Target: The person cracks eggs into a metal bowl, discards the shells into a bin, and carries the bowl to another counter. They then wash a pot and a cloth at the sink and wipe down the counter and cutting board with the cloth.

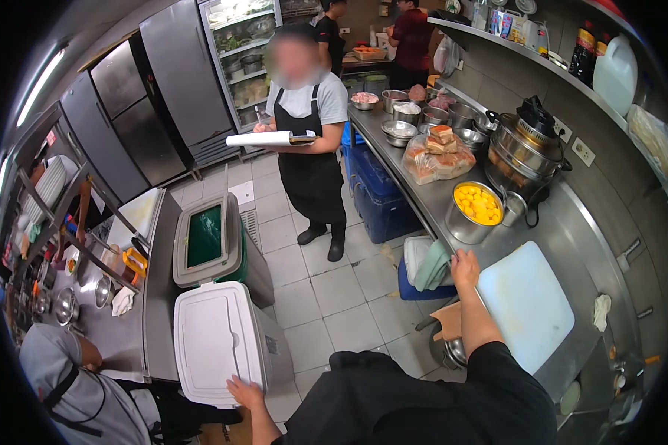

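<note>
My left hand [245, 391] lies with its fingers apart on the corner of the closed white lid [219, 341] of a bin. Over at the counter's front edge is my right hand [465, 270], its fingers curled; what they close on, if anything, is hidden. Just left of it hangs a green cloth [433, 268] over a pale container. A white cutting board [525, 305] lies on the steel counter to the right of that arm. Beyond the hand stands a metal pot [467, 228] filled with yellow pieces [477, 204].
A grey bin [234, 222] with a green inside stands open. Facing me, a person in a black apron [308, 163] writes on a clipboard [271, 139]. Bagged bread [438, 159], steel bowls and a large steamer [523, 159] crowd the counter. Another person [89, 393] works at left.
</note>
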`<state>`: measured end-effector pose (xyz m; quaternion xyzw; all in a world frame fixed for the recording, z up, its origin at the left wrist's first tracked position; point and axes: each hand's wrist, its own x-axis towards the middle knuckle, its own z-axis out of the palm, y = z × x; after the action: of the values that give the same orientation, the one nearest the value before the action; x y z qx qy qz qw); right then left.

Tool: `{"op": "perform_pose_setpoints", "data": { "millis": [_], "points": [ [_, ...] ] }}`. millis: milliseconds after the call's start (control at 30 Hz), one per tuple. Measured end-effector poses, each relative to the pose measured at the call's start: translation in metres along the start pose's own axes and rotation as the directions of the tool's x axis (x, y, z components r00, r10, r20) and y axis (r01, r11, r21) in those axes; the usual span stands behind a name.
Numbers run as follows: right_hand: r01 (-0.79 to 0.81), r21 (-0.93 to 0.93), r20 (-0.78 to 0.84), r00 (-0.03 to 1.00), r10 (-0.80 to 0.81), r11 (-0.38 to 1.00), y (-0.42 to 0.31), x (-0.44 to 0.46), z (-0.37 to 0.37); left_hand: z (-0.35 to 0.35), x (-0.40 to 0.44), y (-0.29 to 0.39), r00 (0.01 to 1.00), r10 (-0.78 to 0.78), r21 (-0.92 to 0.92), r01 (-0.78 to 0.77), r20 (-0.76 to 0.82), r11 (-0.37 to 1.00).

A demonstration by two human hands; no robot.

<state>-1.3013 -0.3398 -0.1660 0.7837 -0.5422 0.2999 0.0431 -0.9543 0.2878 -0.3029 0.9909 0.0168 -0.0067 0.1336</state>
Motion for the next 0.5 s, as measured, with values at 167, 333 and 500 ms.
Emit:
{"op": "perform_pose_setpoints", "data": {
  "millis": [167,333,500],
  "points": [
    [-0.019,0.02,0.016,1.0,0.018,1.0,0.001,-0.001,-0.003,0.001,-0.001,0.002,1.0,-0.005,0.024,0.005,-0.002,1.0],
    [-0.003,0.005,0.001,1.0,0.003,1.0,0.001,-0.002,0.0,0.006,0.001,-0.002,1.0,0.0,0.028,0.0,-0.016,1.0],
    [0.001,0.008,-0.018,1.0,0.0,1.0,0.0,-0.001,0.001,0.009,0.0,-0.006,0.999,0.019,0.016,-0.019,-0.03,1.0]
  ]
}}
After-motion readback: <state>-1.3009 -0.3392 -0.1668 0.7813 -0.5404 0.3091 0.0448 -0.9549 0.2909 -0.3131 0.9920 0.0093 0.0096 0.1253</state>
